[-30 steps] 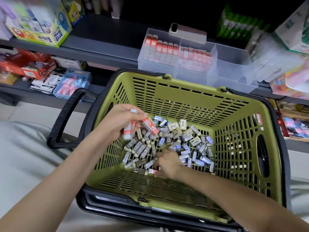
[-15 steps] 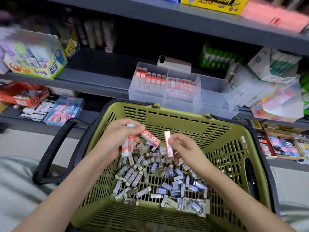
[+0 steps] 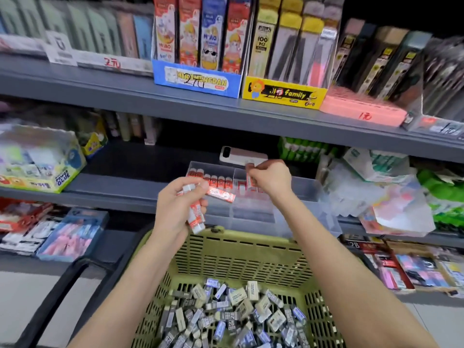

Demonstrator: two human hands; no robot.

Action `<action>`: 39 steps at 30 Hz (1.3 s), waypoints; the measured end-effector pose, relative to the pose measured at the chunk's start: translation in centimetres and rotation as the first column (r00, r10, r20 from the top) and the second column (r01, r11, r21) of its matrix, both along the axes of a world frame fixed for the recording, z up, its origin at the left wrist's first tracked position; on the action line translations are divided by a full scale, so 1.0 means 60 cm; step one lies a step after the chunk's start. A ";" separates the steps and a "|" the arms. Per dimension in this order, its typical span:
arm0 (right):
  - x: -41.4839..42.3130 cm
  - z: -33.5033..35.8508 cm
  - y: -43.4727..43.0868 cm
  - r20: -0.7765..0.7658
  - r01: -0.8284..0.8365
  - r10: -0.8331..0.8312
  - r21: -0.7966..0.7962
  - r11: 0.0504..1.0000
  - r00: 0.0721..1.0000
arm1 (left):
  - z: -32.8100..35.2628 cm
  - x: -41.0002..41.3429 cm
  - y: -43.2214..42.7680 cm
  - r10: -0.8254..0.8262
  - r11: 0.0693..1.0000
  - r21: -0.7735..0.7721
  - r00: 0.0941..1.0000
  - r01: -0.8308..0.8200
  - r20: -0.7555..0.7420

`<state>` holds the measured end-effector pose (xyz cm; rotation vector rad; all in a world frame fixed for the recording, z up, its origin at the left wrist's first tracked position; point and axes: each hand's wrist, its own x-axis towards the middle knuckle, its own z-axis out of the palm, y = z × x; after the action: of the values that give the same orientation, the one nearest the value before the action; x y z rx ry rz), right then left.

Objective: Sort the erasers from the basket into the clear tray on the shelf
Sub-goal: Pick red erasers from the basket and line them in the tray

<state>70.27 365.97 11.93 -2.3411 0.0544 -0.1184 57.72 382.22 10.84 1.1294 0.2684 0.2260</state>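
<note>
— Left hand (image 3: 179,204)?
— Grasping several red-sleeved erasers (image 3: 197,217), just near of the clear tray (image 3: 308,192).
— Right hand (image 3: 270,180)?
— Curled above the tray's middle compartment; its grip I cannot tell. Grey erasers (image 3: 233,315) lie in the basket (image 3: 241,249).

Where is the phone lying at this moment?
Head view, centre: the phone lies at the back edge of the clear tray, just beyond the right hand.

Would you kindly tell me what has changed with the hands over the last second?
The right hand left the basket with one red eraser pinched and rose to the middle compartment of the clear tray. The left hand, gripping its bundle of red erasers, lifted toward the tray too. Basket and tray stayed put.
</note>
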 end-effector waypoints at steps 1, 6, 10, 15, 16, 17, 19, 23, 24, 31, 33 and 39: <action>0.014 -0.003 0.007 -0.029 -0.008 0.007 -0.044 0.999 1.000 | 0.000 0.010 0.001 0.014 1.000 0.002 1.000 -0.014 0.012; 0.051 -0.016 0.025 -0.207 -0.116 0.057 -0.285 0.952 0.977 | -0.004 0.042 0.011 0.053 0.998 0.013 0.998 -0.054 0.038; 0.058 -0.030 0.036 -0.228 -0.132 0.057 -0.333 0.934 0.972 | -0.011 0.049 0.015 0.039 0.999 -0.017 0.998 -0.038 0.052; 0.045 -0.034 0.026 -0.251 -0.250 0.172 -0.326 0.912 0.953 | -0.015 0.051 0.017 0.022 0.999 -0.029 0.999 -0.021 0.030; 0.037 -0.029 0.022 -0.217 -0.260 0.191 -0.360 0.896 0.957 | -0.016 0.051 0.018 0.025 0.999 -0.021 0.999 -0.025 0.022; 0.026 -0.023 0.018 -0.147 -0.245 0.202 -0.394 0.886 0.968 | -0.017 0.051 0.018 0.027 1.000 -0.013 0.999 -0.027 0.017; -0.001 -0.010 0.014 0.017 -0.229 0.247 -0.315 0.921 0.969 | -0.019 0.052 0.019 0.024 1.000 -0.001 1.000 -0.024 0.007; -0.078 0.025 0.026 0.075 -0.597 0.597 -0.032 0.802 0.799 | -0.018 0.055 0.019 0.006 1.000 0.008 1.000 -0.006 0.017; -0.087 0.025 0.030 0.106 -0.625 0.642 -0.156 0.765 0.759 | -0.016 0.054 0.018 0.000 1.000 0.012 1.000 0.000 0.018; -0.059 0.022 -0.010 0.193 -0.232 0.276 -0.224 0.947 0.942 | -0.012 0.050 0.020 -0.015 0.999 -0.050 1.000 0.016 0.013; -0.033 0.014 -0.036 0.061 -0.146 0.179 -0.353 0.924 0.982 | -0.012 0.049 0.020 -0.021 0.998 -0.051 1.000 0.021 -0.001; 0.013 -0.020 -0.010 -0.093 -0.129 0.095 -0.485 0.865 0.991 | -0.011 0.048 0.019 -0.034 0.999 -0.025 0.999 0.034 -0.009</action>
<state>71.04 365.35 10.75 -2.8525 -0.0914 0.0074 60.61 383.34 10.15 1.1096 0.2599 0.1869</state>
